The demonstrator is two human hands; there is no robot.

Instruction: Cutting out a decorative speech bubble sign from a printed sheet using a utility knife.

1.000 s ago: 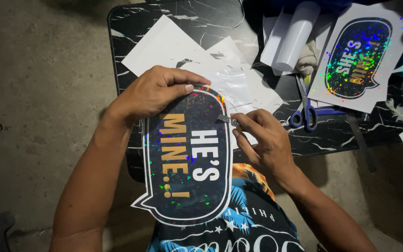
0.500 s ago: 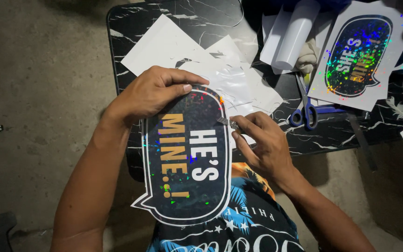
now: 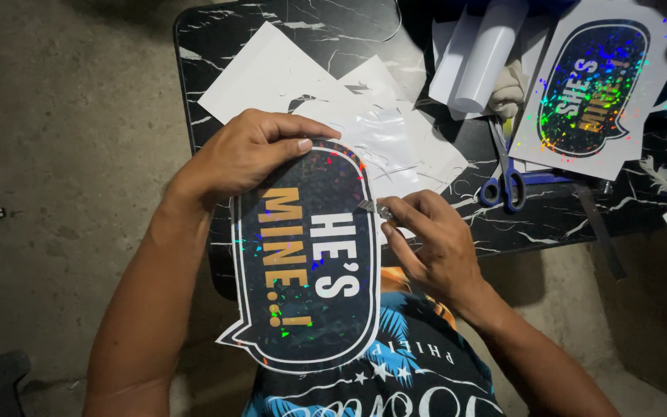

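— So where's the speech-bubble sign?
— Long axis twelve to six; left hand clamps its eleven o'clock corner — right hand pinches a small blade at its three o'clock edge

The speech-bubble sign was a dark, glossy cut-out with a white border and a holographic, rainbow-speckled face bearing gold and white lettering. It was held flat, face up, over the near edge of the table — its pointed tail toward the lower left. A small craft knife — a thin metallic blade — met the sign's right edge near the top.
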